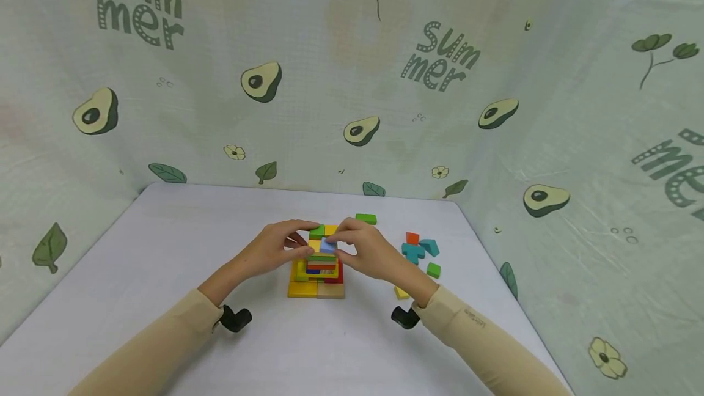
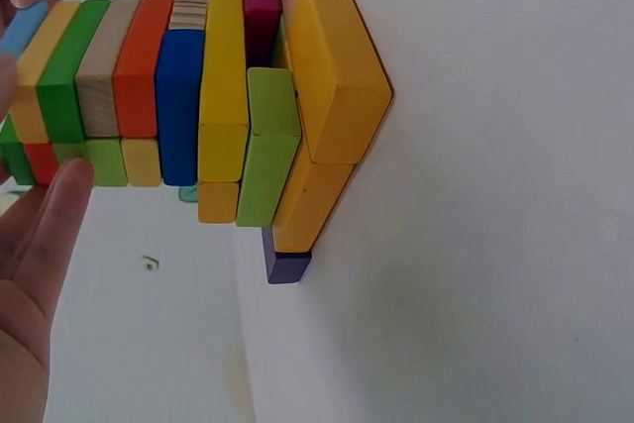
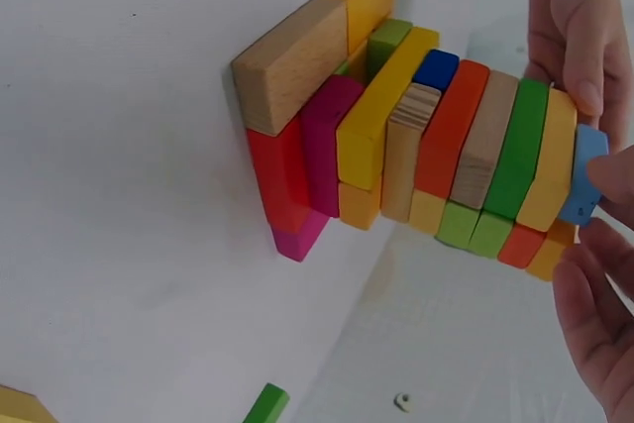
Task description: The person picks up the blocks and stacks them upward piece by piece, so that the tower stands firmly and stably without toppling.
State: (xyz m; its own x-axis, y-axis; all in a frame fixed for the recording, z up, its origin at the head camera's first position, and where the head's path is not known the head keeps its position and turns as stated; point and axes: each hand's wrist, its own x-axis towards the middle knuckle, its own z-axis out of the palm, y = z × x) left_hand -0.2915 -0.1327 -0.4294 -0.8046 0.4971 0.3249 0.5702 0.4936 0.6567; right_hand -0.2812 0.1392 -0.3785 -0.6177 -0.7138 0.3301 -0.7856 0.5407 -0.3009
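Observation:
A tower of colored wooden blocks [image 1: 321, 258] rises from a wider base, whose front shows a yellow block [image 1: 302, 289] and a plain wood block [image 1: 331, 290]. On its top layer lies a light blue block [image 3: 584, 175], beside yellow and green ones. My right hand [image 1: 368, 249] pinches that blue block between thumb and fingertips. From the other side, my left hand [image 1: 275, 246] reaches around the upper layers, its fingers loosely extended. In the left wrist view, one of its fingers [image 2: 67, 205] touches the side of the tower. Part of the top is hidden by the fingers.
Loose blocks lie right of the tower: a red one [image 1: 412, 238], teal pieces [image 1: 413, 252], a green block [image 1: 434, 270] and a yellow one [image 1: 401, 293] partly behind the right forearm. Farther back lies another green block [image 1: 365, 219]. A patterned cloth [image 1: 308, 157] hangs behind the white table [image 1: 192, 219].

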